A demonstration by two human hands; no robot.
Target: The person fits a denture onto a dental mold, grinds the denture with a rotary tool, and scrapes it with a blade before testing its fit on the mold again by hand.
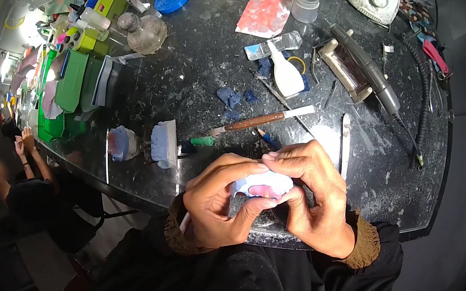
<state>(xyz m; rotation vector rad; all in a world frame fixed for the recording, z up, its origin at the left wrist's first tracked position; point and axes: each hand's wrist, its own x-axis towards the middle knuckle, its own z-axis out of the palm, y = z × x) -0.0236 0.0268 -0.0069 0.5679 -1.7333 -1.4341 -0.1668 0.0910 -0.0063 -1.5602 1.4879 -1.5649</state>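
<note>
A pale blue dental cast (264, 181) with a pink patch on it is held between both hands, close to the table's front edge. My left hand (216, 197) grips its left end, thumb below and fingers over the top. On the other end, my right hand (319, 198) pinches it between thumb and fingertips. Part of the cast is hidden by the fingers. Left of my hands stand a blue-white dental cast (164, 144) and another blue cast with a pinkish side (122, 143). Just beyond my hands lie a brown-handled spatula (256, 121) and a blue pencil (268, 139).
A handpiece (367, 69) rests on a stand at right, its coiled cord trailing. A white squeeze bottle (286, 73), blue scraps (229, 97) and a metal tool (345, 142) lie on the dusty black table. Green bins (70, 82) line the left; another person sits beyond.
</note>
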